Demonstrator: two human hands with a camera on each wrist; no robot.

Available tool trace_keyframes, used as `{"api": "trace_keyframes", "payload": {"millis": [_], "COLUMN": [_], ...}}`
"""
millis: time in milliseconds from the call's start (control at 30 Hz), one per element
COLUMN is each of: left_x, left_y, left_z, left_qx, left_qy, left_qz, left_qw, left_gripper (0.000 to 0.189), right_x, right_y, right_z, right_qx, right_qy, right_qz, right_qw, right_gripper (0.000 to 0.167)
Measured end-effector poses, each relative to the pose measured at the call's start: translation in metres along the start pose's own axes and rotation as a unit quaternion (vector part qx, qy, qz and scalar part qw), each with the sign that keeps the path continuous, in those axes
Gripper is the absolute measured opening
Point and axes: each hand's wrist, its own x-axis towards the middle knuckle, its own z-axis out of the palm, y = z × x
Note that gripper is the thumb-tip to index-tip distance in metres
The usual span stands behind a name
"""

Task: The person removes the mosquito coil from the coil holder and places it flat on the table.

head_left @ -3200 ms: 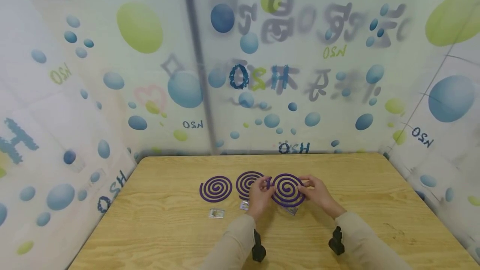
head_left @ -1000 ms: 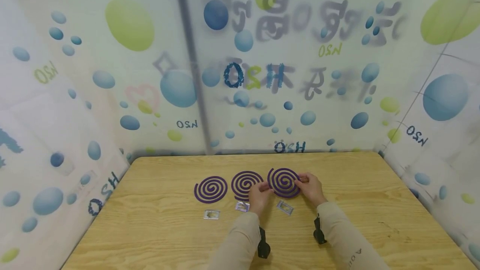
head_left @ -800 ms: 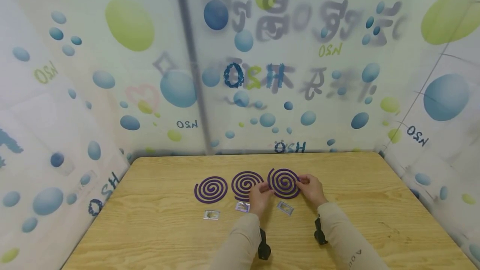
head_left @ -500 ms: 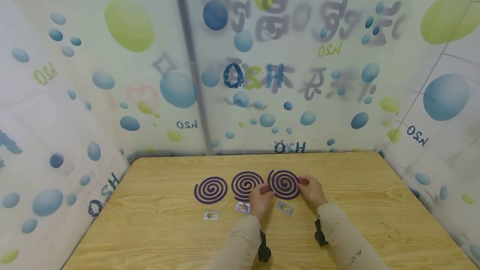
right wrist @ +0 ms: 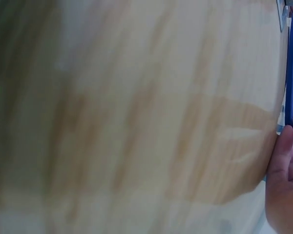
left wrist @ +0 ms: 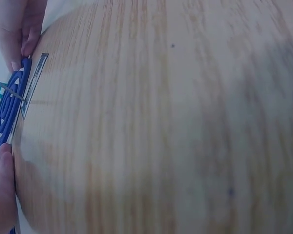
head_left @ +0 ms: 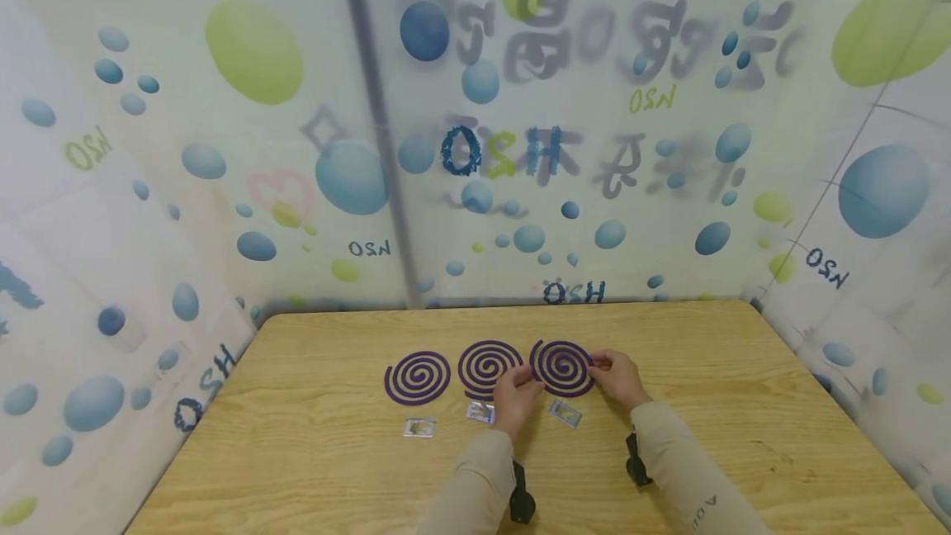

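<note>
Three purple spiral mosquito coils are in a row across the table in the head view. The right-hand mosquito coil (head_left: 562, 368) is between my two hands. My left hand (head_left: 516, 399) pinches its left edge and covers part of the middle coil (head_left: 486, 357). At the opposite edge, my right hand (head_left: 618, 376) pinches it between thumb and fingers. Whether this coil touches the table is hard to tell. The left coil (head_left: 418, 378) lies untouched. Nearer to me lie small metal plates with cut-outs: a left plate (head_left: 419, 428), a middle plate (head_left: 479, 412) and a right plate (head_left: 566, 414).
The wooden table (head_left: 312, 436) ends at a patterned curtain wall (head_left: 475, 254) behind the coils. Similar printed sheets rise along both sides. Black wrist mounts (head_left: 522, 495) hang below my sleeves.
Over three seconds, the held coil has gone from raised above the right plate to lower and farther back, uncovering the plate. Lately it has sunk slightly, both hands keeping hold.
</note>
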Motion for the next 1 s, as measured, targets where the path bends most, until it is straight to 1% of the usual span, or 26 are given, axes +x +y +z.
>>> {"api": "trace_keyframes", "payload": {"millis": [100, 300, 433, 533, 667, 867, 1000], "left_x": [0.0, 0.001, 0.002, 0.002, 0.001, -0.001, -0.001], "left_y": [-0.001, -0.002, -0.003, -0.003, -0.004, -0.008, -0.009], "left_z": [-0.001, -0.001, -0.001, -0.002, -0.002, -0.002, -0.001], "left_qx": [-0.01, -0.004, -0.007, -0.014, -0.018, -0.018, -0.023], "left_qy": [-0.01, -0.018, -0.026, -0.029, -0.03, -0.023, -0.018], "left_qz": [-0.007, -0.014, -0.017, -0.015, -0.012, -0.008, -0.002], "left_qw": [0.9999, 0.9997, 0.9995, 0.9994, 0.9993, 0.9995, 0.9996], "left_gripper": [0.034, 0.035, 0.036, 0.037, 0.038, 0.04, 0.04], "right_x": [0.0, 0.0, -0.001, -0.002, 0.0, 0.002, 0.001], "right_y": [0.0, -0.002, -0.004, -0.004, -0.003, -0.001, -0.002], "right_z": [-0.001, -0.003, -0.004, -0.005, -0.006, -0.009, -0.01], "right_qx": [-0.001, 0.0, 0.011, 0.029, 0.04, 0.039, 0.042], "right_qy": [-0.004, -0.014, -0.022, -0.03, -0.042, -0.062, -0.062], "right_qz": [0.003, 0.018, 0.025, 0.03, 0.039, 0.058, 0.074], "right_qw": [1.0, 0.9997, 0.9994, 0.9987, 0.9976, 0.9956, 0.9944], "right_gripper": [0.023, 0.023, 0.023, 0.024, 0.026, 0.029, 0.031]}}
